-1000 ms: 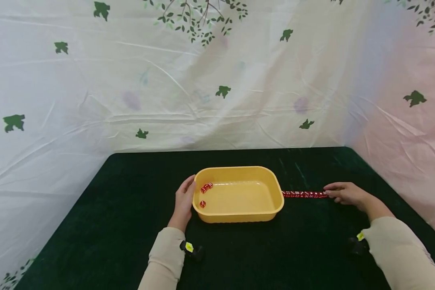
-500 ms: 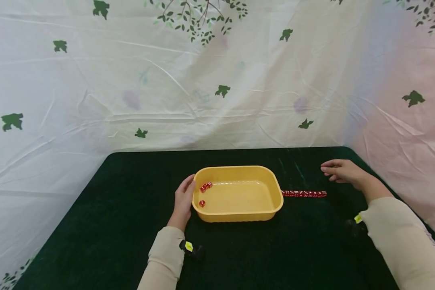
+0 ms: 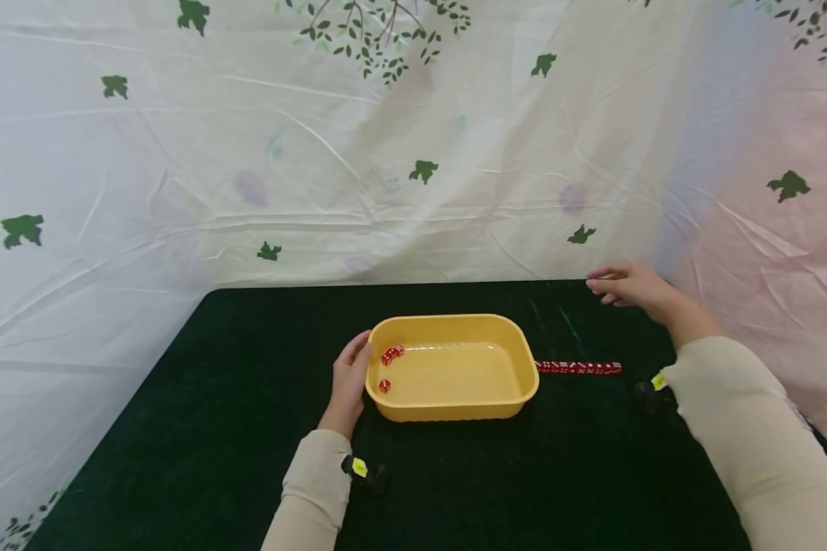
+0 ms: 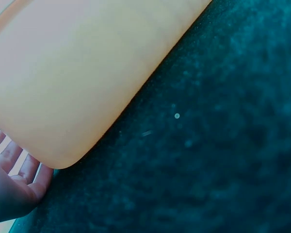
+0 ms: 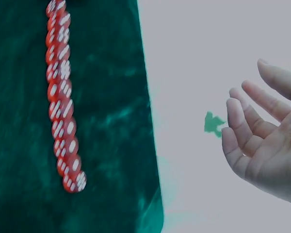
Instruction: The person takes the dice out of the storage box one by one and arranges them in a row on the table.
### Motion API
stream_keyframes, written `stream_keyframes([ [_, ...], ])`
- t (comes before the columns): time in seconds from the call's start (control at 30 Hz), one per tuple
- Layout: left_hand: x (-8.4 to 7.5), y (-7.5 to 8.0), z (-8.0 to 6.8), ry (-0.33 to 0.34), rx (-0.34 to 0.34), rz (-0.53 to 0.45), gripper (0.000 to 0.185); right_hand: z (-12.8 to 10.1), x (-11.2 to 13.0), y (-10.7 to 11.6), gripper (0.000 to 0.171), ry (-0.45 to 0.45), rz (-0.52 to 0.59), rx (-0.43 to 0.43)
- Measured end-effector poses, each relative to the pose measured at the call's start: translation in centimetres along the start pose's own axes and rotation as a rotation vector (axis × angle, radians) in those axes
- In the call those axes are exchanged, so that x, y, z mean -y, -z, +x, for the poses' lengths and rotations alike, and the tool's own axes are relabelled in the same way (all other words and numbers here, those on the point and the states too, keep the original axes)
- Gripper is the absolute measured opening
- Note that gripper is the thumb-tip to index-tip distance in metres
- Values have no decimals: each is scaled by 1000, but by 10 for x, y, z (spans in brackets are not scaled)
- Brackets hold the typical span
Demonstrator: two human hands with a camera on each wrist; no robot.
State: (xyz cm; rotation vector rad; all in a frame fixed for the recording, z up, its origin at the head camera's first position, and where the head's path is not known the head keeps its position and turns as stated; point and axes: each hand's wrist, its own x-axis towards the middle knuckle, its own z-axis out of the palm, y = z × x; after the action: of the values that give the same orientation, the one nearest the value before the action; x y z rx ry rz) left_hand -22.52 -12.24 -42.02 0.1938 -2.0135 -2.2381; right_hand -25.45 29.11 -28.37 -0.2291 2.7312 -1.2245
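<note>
Against the left wall of the yellow tub (image 3: 455,366), the left hand (image 3: 348,383) is laid with fingers straight, pressing rather than clasping. Nothing is held by the right hand (image 3: 630,287), which is raised near the far edge of the table (image 3: 214,428) with fingers loosely extended, well apart from the row of red dice (image 3: 579,368). That row is seen lying just beside the tub's right end. Three more dice (image 3: 390,363) are kept inside the tub, near its left wall.
</note>
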Motion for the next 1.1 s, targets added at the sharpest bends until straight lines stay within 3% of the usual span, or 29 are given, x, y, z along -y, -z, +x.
stream_keyframes([
  [0.2,-2,0,1,4,-2,7,35,15,27,-16,54,32,-38,-29],
  [0.5,-2,1,2,6,-1,0,35,33,60,-56,47,107,17,2],
  [1.1,2,0,2,-1,-3,-9,35,57,85,-136,32,152,161,83],
])
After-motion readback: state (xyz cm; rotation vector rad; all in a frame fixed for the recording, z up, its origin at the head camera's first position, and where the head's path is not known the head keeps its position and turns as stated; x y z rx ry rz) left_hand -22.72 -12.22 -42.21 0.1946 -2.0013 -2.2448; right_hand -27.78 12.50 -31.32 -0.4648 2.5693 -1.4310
